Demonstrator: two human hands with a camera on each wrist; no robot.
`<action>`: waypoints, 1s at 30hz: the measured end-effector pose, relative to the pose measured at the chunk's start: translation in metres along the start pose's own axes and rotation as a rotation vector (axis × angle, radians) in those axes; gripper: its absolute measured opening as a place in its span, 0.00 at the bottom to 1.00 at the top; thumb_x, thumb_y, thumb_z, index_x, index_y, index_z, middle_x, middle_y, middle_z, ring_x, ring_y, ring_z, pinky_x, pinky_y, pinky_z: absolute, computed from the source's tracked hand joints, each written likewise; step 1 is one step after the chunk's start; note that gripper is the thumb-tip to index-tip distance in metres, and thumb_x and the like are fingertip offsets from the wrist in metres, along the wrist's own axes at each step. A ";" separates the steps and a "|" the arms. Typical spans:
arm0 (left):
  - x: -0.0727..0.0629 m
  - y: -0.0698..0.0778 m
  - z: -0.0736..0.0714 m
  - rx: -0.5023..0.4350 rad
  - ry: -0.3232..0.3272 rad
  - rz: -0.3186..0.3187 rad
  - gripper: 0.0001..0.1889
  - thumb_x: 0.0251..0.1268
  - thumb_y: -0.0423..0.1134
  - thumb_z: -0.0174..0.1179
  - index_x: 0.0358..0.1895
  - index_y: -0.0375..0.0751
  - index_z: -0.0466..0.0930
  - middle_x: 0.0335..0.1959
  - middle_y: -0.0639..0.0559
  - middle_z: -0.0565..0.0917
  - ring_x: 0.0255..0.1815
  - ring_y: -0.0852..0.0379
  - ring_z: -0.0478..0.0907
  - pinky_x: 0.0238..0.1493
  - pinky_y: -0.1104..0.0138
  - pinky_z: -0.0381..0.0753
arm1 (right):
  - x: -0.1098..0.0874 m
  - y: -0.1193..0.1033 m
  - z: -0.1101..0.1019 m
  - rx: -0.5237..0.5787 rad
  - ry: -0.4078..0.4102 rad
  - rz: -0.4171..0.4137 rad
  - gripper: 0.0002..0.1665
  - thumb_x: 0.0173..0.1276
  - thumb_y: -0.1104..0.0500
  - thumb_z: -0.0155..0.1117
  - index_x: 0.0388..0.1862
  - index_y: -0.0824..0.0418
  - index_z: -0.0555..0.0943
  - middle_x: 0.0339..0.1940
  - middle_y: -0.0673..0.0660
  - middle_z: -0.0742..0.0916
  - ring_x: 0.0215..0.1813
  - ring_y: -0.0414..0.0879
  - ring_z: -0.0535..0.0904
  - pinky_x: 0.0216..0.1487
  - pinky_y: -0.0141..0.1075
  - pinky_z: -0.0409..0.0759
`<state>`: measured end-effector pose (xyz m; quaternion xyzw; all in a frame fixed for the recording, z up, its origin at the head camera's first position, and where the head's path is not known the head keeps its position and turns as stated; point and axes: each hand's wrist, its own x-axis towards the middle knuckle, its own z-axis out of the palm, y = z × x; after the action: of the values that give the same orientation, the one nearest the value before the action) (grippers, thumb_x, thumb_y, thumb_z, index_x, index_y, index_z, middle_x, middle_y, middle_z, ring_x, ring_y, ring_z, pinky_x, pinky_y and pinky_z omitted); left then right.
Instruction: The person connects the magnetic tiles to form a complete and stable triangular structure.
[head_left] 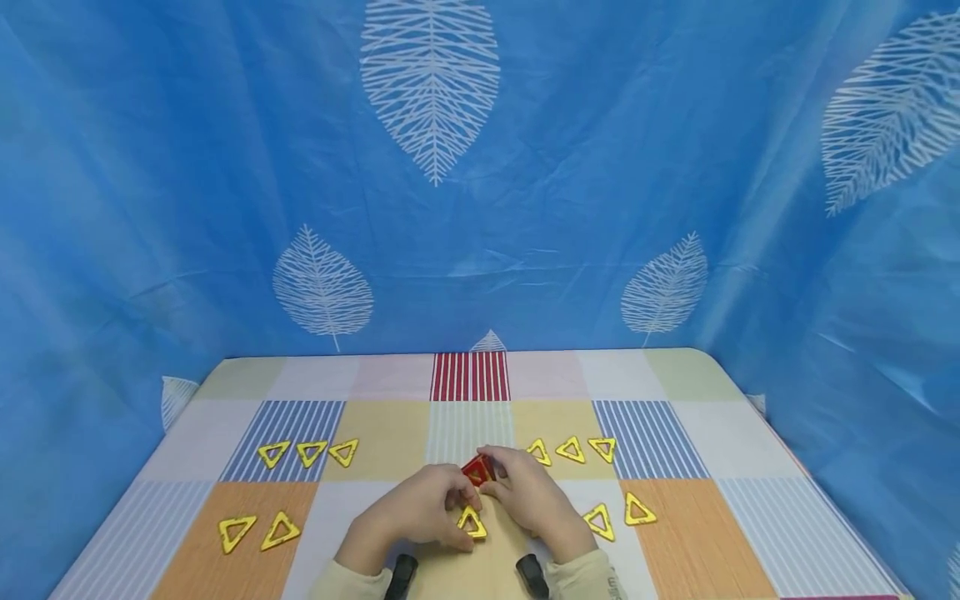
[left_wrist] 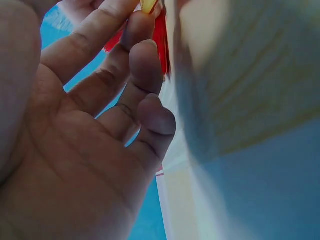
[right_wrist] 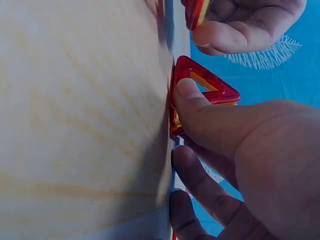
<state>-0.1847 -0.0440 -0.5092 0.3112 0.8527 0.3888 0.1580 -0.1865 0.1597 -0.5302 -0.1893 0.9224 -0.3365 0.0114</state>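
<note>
Near the front of the table, my left hand (head_left: 423, 506) pinches a yellow triangular frame tile (head_left: 474, 536) between thumb and fingertips. In the right wrist view that tile (right_wrist: 194, 14) shows a red side edge and is held off the table. My right hand (head_left: 528, 490) holds red triangular tiles (head_left: 472, 467) standing on the cloth just beyond. Its thumb presses on the face of a red triangle (right_wrist: 227, 95), and a joined tile shows yellow behind it. The two hands are close together, with the left hand's tile apart from the standing tiles. How many tiles are joined is hidden by the fingers.
Several loose yellow triangular tiles (head_left: 274, 445) lie flat on the left of the patchwork tablecloth (head_left: 390, 433). More yellow triangular tiles (head_left: 602, 442) lie to the right, some close beside the right hand. A blue curtain (head_left: 555, 208) with white leaf prints stands behind the table.
</note>
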 end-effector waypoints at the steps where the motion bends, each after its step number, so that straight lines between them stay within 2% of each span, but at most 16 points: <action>1: 0.000 0.001 0.001 -0.003 -0.004 -0.002 0.17 0.40 0.38 0.84 0.33 0.49 0.85 0.31 0.61 0.77 0.31 0.63 0.72 0.34 0.69 0.74 | 0.000 -0.001 0.000 -0.002 0.000 0.001 0.28 0.67 0.58 0.71 0.65 0.63 0.78 0.52 0.59 0.85 0.55 0.52 0.80 0.56 0.51 0.77; 7: 0.000 -0.003 0.004 -0.017 -0.020 0.016 0.20 0.39 0.40 0.84 0.37 0.48 0.85 0.34 0.62 0.77 0.35 0.64 0.72 0.39 0.69 0.74 | 0.001 -0.002 -0.006 0.042 0.030 -0.014 0.34 0.64 0.58 0.75 0.68 0.63 0.75 0.52 0.58 0.84 0.47 0.48 0.81 0.49 0.46 0.80; 11: -0.003 -0.010 0.001 -0.042 -0.031 0.032 0.23 0.39 0.41 0.85 0.42 0.47 0.85 0.37 0.62 0.78 0.37 0.64 0.73 0.42 0.69 0.75 | -0.002 0.001 -0.017 0.118 0.051 -0.018 0.31 0.63 0.59 0.76 0.64 0.63 0.78 0.54 0.59 0.84 0.45 0.48 0.83 0.45 0.42 0.81; 16: -0.007 -0.016 -0.003 -0.095 -0.078 0.032 0.23 0.41 0.36 0.83 0.46 0.45 0.87 0.39 0.60 0.79 0.38 0.63 0.72 0.43 0.68 0.74 | -0.011 0.010 -0.033 0.183 0.086 0.048 0.26 0.63 0.59 0.76 0.60 0.61 0.82 0.55 0.57 0.84 0.46 0.49 0.83 0.43 0.40 0.82; 20: -0.009 -0.017 -0.004 -0.103 -0.097 0.032 0.23 0.43 0.34 0.82 0.48 0.45 0.88 0.39 0.61 0.78 0.37 0.63 0.71 0.43 0.69 0.74 | -0.018 0.021 -0.047 0.201 0.178 0.123 0.24 0.61 0.63 0.77 0.56 0.61 0.84 0.53 0.56 0.85 0.44 0.48 0.84 0.40 0.38 0.82; 25: -0.008 -0.020 -0.002 -0.100 -0.091 0.038 0.22 0.45 0.35 0.81 0.48 0.46 0.89 0.38 0.61 0.78 0.37 0.63 0.70 0.42 0.69 0.73 | -0.029 0.038 -0.069 0.167 0.275 0.213 0.22 0.61 0.66 0.75 0.55 0.61 0.85 0.50 0.57 0.86 0.43 0.47 0.84 0.37 0.39 0.81; 30: -0.008 -0.021 -0.001 -0.106 -0.087 0.038 0.20 0.47 0.36 0.81 0.47 0.48 0.88 0.39 0.61 0.79 0.37 0.63 0.70 0.43 0.69 0.73 | -0.044 0.062 -0.093 0.098 0.263 0.284 0.21 0.66 0.66 0.70 0.58 0.60 0.83 0.51 0.60 0.85 0.47 0.52 0.82 0.41 0.42 0.80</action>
<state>-0.1877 -0.0604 -0.5247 0.3351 0.8172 0.4223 0.2039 -0.1804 0.2764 -0.5019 -0.0108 0.9159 -0.3978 -0.0524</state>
